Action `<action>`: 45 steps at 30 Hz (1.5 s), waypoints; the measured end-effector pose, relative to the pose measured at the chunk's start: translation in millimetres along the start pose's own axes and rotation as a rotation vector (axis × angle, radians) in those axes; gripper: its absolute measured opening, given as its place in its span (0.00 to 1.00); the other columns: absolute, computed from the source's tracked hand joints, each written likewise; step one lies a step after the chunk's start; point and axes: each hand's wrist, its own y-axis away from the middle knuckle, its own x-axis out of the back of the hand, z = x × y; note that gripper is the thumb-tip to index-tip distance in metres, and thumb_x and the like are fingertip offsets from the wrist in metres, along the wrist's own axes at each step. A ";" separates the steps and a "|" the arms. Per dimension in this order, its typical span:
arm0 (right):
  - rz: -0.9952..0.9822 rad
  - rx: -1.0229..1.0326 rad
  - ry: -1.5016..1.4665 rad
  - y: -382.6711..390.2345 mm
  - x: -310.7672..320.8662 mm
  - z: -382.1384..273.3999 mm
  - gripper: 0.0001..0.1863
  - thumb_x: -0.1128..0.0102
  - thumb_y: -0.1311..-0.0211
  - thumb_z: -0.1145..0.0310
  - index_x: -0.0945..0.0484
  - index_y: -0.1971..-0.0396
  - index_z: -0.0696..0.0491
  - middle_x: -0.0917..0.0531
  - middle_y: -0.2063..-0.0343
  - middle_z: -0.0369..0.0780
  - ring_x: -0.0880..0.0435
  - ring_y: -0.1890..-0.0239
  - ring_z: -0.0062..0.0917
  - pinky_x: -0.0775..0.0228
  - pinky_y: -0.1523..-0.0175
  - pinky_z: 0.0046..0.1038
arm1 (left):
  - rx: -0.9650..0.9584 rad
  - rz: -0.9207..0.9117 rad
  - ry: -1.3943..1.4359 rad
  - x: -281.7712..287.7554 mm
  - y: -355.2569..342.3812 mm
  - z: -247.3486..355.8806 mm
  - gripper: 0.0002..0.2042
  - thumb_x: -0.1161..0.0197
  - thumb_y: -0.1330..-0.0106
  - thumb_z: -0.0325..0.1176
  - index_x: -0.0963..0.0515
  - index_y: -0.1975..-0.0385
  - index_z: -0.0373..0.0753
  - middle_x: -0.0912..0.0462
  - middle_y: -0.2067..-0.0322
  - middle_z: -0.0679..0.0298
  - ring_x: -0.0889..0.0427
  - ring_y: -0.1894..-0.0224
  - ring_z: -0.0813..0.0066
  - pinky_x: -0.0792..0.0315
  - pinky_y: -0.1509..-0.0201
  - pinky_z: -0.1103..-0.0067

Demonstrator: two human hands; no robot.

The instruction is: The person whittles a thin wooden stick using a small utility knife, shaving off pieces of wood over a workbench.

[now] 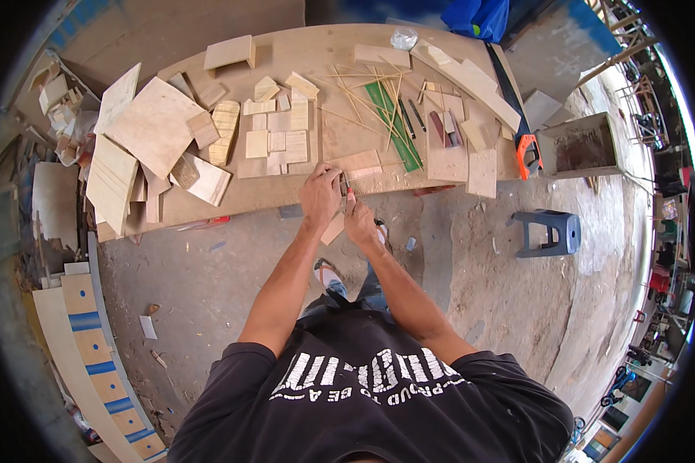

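Observation:
At the near edge of the workbench, my two hands are close together. My left hand is closed, fingers pinched round a small dark piece whose kind I cannot make out. My right hand is closed round a slim tool with a red part, its tip against or very near that dark piece. A pale wooden piece shows just below the hands; whether a hand holds it is unclear. Right behind my fingers, a flat wooden strip lies on the bench.
Stacked plywood pieces fill the bench's left; small wood blocks lie mid-bench. Thin sticks cross a green ruler. An orange-handled saw hangs over the right edge. A grey stool stands right, a wooden box beyond it.

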 end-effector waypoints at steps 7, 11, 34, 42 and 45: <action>0.007 -0.030 -0.018 1.0 -0.5 -3.9 0.26 0.59 0.23 0.57 0.25 0.72 0.64 0.22 0.74 0.66 0.22 0.65 0.65 0.33 0.61 0.58 | 0.000 -0.089 -0.034 2.0 -9.6 0.4 0.06 0.39 0.37 0.30 0.15 0.67 0.43 0.15 0.64 0.67 0.15 0.65 0.59 0.22 0.63 0.68; 0.008 -0.031 -0.007 2.4 1.6 -13.5 0.26 0.59 0.23 0.56 0.26 0.73 0.65 0.22 0.74 0.66 0.22 0.65 0.66 0.33 0.61 0.58 | -0.007 -0.093 -0.024 0.5 -9.8 -5.6 0.05 0.39 0.37 0.31 0.16 0.68 0.44 0.16 0.65 0.68 0.15 0.66 0.59 0.22 0.64 0.67; -0.117 -0.114 0.103 -17.3 13.6 -31.5 0.28 0.61 0.23 0.56 0.24 0.71 0.68 0.22 0.73 0.66 0.22 0.64 0.65 0.32 0.60 0.57 | -0.005 -0.037 -0.068 -8.8 -13.3 -12.1 0.05 0.37 0.41 0.29 0.15 0.67 0.46 0.15 0.65 0.70 0.15 0.69 0.61 0.22 0.68 0.69; -0.075 -0.136 0.126 -17.8 11.2 -30.8 0.31 0.59 0.24 0.55 0.23 0.78 0.67 0.22 0.74 0.66 0.21 0.66 0.64 0.31 0.60 0.57 | -0.010 -0.039 -0.063 -9.0 -12.2 -11.6 0.06 0.37 0.41 0.30 0.16 0.65 0.46 0.15 0.65 0.70 0.15 0.68 0.62 0.22 0.68 0.69; -0.128 -0.108 0.160 -12.7 15.5 -23.5 0.31 0.59 0.24 0.54 0.23 0.76 0.67 0.21 0.73 0.66 0.21 0.65 0.65 0.32 0.58 0.58 | -0.036 -0.034 -0.056 -10.0 -6.9 -13.4 0.05 0.37 0.41 0.30 0.16 0.67 0.46 0.16 0.66 0.71 0.15 0.69 0.63 0.22 0.68 0.69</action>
